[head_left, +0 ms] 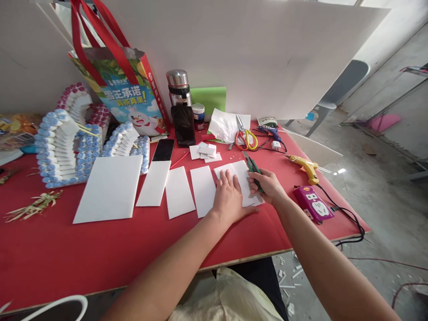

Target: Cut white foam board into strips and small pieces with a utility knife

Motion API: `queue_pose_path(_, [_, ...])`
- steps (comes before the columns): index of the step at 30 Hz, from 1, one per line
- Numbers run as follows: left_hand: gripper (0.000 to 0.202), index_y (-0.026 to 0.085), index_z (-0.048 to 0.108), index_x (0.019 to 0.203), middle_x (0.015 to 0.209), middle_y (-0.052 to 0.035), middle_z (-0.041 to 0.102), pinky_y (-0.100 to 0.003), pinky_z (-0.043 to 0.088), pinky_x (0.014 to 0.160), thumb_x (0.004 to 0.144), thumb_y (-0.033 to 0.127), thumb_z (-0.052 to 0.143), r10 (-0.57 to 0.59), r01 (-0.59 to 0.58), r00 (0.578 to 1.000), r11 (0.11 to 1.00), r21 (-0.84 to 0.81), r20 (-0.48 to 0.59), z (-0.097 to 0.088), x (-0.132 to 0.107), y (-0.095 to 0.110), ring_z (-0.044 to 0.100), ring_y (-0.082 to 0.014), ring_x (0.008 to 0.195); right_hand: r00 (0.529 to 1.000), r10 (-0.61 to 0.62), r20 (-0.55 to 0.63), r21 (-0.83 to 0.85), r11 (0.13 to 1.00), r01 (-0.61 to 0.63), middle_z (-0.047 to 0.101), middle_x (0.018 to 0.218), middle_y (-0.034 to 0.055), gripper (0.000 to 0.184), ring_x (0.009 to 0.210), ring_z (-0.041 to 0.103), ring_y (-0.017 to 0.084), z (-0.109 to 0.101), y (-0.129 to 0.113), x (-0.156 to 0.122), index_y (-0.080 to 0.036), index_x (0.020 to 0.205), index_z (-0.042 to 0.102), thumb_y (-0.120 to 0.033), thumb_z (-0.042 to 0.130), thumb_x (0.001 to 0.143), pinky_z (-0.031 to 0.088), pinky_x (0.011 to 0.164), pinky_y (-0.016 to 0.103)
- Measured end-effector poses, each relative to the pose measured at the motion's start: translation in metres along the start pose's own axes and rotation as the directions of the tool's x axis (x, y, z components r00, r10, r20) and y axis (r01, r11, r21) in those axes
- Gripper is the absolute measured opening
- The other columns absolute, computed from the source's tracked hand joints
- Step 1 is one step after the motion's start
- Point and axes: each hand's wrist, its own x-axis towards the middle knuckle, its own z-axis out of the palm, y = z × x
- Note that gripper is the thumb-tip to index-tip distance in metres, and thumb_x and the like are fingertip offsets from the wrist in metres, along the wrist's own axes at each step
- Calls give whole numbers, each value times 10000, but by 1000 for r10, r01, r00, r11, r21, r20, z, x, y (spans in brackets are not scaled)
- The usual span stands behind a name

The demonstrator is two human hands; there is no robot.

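Observation:
My left hand (230, 195) lies flat, fingers stretched, pressing down a white foam-board piece (240, 177) on the red table (100, 249). My right hand (269, 186) is closed round a green utility knife (251, 166), whose blade end points away from me along the right part of that piece. To the left lie three more white cut strips (179, 191) and a larger white sheet (109, 188).
Small white offcuts (205, 151), a phone (163, 150), scissors (245, 136), a yellow glue gun (306, 167) and a purple power strip (312, 203) lie around. A bottle-cap model (67, 142), a red-handled bag (127, 96), a flask (179, 87) and a large white board (267, 53) stand behind.

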Motion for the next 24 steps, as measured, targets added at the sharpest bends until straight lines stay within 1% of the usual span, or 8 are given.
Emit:
queue_pose_path(7, [1227,-29,375,1500,1565,-310,316,-552,231,1153,733,929,351,25,-25,1000,1000,-5,4,-10,-2,-5,225,-483,1469,1000,-25,7,37,999,24,492,546,-54,306,372,424,79,0,2,2,-205,731,491,-258,789,691,497,326,254])
queue_pose_path(9, [1035,-23,449,1455,1533,-298,384,-525,267,1141,865,814,299,73,-73,997,997,-35,-22,-20,-1,-17,322,-438,1432,1000,-22,-6,50,998,22,498,556,-53,300,378,413,72,0,2,3,-202,743,503,-240,794,678,498,330,247])
queue_pose_path(11, [710,45,546,1385,1504,-238,462,-497,316,1114,969,592,365,134,-135,991,990,-34,-22,-30,2,-34,433,-370,1363,1000,-18,-18,50,999,19,502,558,-53,286,379,408,69,-1,3,4,-198,756,518,-222,790,670,497,329,244])
queue_pose_path(13, [429,154,633,1282,1491,-140,515,-464,384,1053,958,390,482,225,-223,974,974,-45,38,-37,6,-52,499,-316,1302,1000,-8,-16,36,999,8,505,558,-51,267,378,414,72,-3,4,5,-195,767,530,-220,780,675,498,322,249])
queue_pose_path(15, [328,232,663,1226,1481,-56,542,-436,410,1019,947,314,511,284,-280,958,956,-86,38,-39,10,-67,522,-273,1273,1000,1,-14,16,1000,-1,510,560,-47,254,376,423,76,-3,5,5,-193,773,538,-229,773,682,506,319,263])
queue_pose_path(18, [359,259,645,1275,1499,-28,526,-420,406,1026,955,378,534,306,-301,952,944,-132,19,-34,12,-79,489,-258,1306,999,-23,-26,-1,1000,23,511,564,-51,263,379,416,72,-2,6,4,-191,775,538,-228,778,675,532,334,279])
queue_pose_path(22, [615,260,573,1390,1563,-61,436,-433,353,1082,884,611,582,320,-310,947,935,-173,29,-27,10,-85,406,-289,1382,997,-81,-20,-17,997,80,472,525,-71,304,380,382,62,2,7,2,-199,732,503,-247,797,672,563,364,289])
queue_pose_path(24, [705,276,532,1430,1584,-60,399,-441,328,1100,837,647,625,353,-340,934,924,-175,48,-25,10,-88,386,-301,1396,996,-87,-16,-36,996,86,452,503,-76,315,380,380,66,3,8,1,-204,711,486,-265,794,685,563,362,295])
